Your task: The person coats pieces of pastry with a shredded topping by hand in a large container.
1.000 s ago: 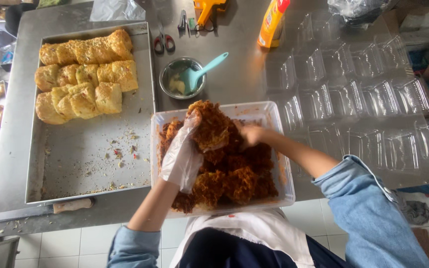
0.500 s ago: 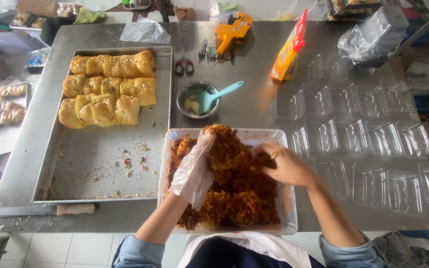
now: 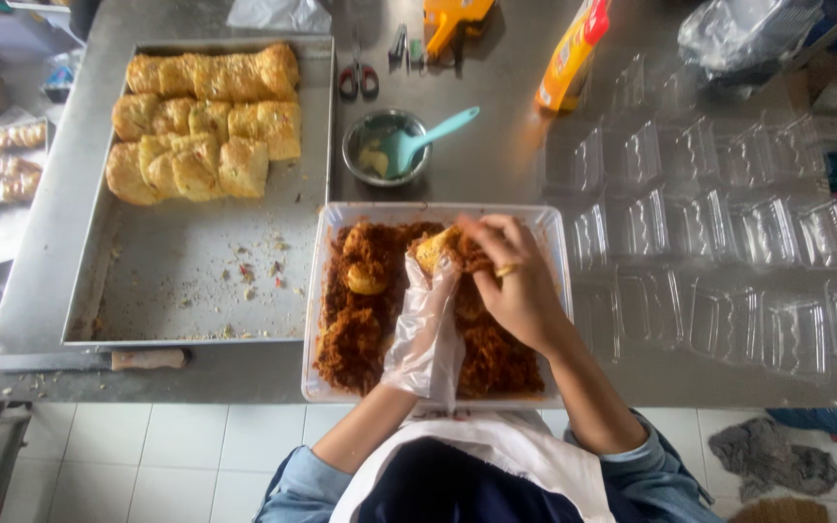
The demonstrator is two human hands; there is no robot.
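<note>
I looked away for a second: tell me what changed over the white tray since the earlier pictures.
Both hands came together: the left hand, in a clear plastic glove, and the bare right hand now hold one bun between them above the brown shreds in the white tray. Earlier the right hand reached into the shreds. The metal tray, its buns and the bowl stayed put.

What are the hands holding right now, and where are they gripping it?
Both hands hold one bread roll above the white tray: gloved left hand under it, bare right hand pinching its top right side.
</note>
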